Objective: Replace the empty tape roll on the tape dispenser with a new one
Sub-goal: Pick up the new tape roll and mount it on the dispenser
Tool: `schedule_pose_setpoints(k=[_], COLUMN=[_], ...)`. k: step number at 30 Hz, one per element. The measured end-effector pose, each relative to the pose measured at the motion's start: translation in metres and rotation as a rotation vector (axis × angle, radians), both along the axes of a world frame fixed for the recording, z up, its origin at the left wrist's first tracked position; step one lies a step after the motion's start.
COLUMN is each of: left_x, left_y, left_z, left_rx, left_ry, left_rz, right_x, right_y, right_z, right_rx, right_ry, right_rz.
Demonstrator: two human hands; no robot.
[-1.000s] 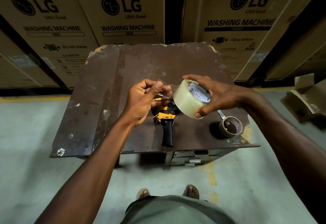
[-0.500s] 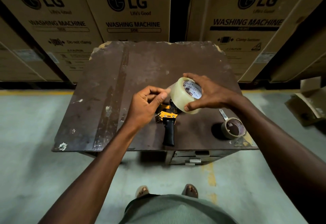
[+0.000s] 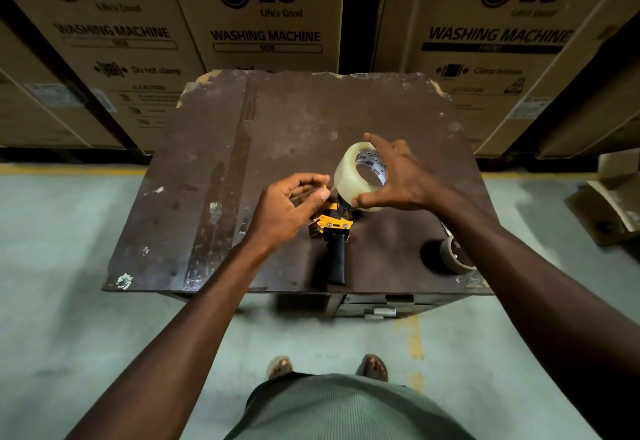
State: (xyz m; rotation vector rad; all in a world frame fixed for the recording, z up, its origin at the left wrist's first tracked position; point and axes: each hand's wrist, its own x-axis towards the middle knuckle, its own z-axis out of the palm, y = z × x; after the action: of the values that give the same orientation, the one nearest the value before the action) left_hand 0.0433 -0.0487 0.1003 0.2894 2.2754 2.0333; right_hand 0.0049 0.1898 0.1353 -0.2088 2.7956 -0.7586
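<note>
The right hand (image 3: 405,176) grips a new tape roll (image 3: 360,176), fingers curled around its rim. The left hand (image 3: 287,211) pinches the tape's loose end beside it, above the yellow tape dispenser (image 3: 334,231).

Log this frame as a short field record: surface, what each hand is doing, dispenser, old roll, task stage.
surface: worn brown table
right hand: grips the new clear tape roll above the table
left hand: pinched at the roll's edge, apparently on the tape end
tape dispenser: lying on the table under the hands, black handle toward the person
empty tape core: on the table, partly behind the right forearm
stage: new roll not yet mounted
</note>
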Motion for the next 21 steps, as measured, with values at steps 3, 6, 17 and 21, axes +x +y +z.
schedule_pose_setpoints(k=[3, 6, 17, 21], left_x=[-0.017, -0.043, -0.102, -0.107], left_y=[-0.004, -0.005, 0.029, 0.038], left_z=[-0.012, -0.032, -0.084, -0.097], left_rx=[-0.034, -0.090, -0.487, -0.488], left_ry=[-0.036, -0.094, -0.284, -0.302], left_rz=[0.082, 0.131, -0.154, -0.150], right_x=[-0.009, -0.017, -0.032, -0.037], right_y=[-0.004, -0.007, -0.011, -0.010], right_z=[-0.014, -0.033, -0.090, -0.102], right_rx=[0.054, 0.075, 0.108, 0.108], right_ry=[-0.003, -0.015, -0.052, -0.070], right_rz=[-0.013, -0.025, -0.083, -0.106])
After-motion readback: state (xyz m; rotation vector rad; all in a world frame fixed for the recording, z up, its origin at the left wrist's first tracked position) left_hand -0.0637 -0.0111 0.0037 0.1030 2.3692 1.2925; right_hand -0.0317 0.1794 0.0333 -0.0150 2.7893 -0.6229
